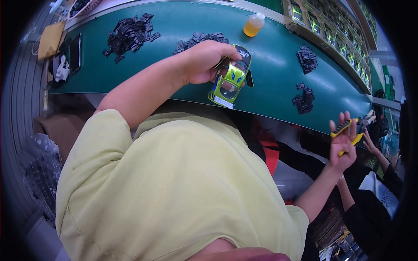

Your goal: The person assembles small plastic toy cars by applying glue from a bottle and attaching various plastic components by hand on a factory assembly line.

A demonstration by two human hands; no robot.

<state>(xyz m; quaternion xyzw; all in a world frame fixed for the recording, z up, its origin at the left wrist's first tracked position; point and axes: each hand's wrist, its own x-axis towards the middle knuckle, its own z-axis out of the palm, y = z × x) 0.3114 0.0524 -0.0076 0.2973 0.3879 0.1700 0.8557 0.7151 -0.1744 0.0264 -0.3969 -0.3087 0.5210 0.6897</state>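
Note:
My left hand (pixel 207 61) grips a lime-green toy car (pixel 230 80) with a black hood, above the near edge of the green table. Its hood points away from me, and a dark flap, apparently a door, sticks out on its right side. Out to the right, past the table's near edge, my right hand (pixel 344 145) holds a pair of pliers (pixel 344 128) with yellow-and-black handles. The fingers of that hand are loosely extended around the handles. The jaws of the pliers point to the right, close to another person's hand (pixel 371 142).
On the green table (pixel 183 19) lie piles of small black plastic parts (pixel 132 35), two of them (pixel 307 59) toward the right. A bottle of orange liquid (pixel 253 24) stands at the back. Cardboard trays of green toy cars (pixel 333 35) line the far right. A dark flat device (pixel 75 53) lies left.

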